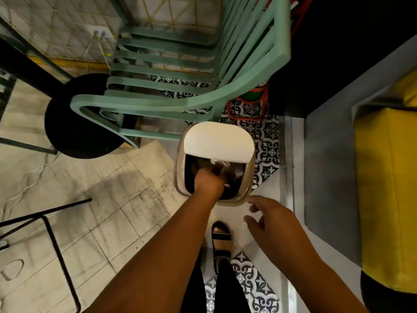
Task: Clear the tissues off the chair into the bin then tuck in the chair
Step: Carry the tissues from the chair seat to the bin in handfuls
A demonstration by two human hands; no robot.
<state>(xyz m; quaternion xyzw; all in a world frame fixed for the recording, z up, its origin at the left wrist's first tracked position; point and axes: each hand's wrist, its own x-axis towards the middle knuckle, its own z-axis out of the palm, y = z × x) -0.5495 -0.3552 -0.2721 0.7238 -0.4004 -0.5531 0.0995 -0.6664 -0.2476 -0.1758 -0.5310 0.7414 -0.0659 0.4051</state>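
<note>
A beige bin [180,175] with a white swing lid [217,141] stands on the floor just in front of my feet. My left hand [208,182] reaches down into its dark opening; the fingers are hidden inside, so I cannot tell whether they hold anything. Something pale, maybe tissue [237,175], lies inside the bin beside that hand. My right hand [268,215] hovers open, fingers spread, at the bin's near right corner and touches nothing. The mint-green slatted chair [180,102] stands right behind the bin; I see no tissue on its slats.
A black round table base [76,123] sits left of the chair. A thin black metal frame [56,240] stands at lower left. A grey wall [327,154] and a yellow cushion [388,188] close off the right. My sandalled foot [222,236] is below the bin.
</note>
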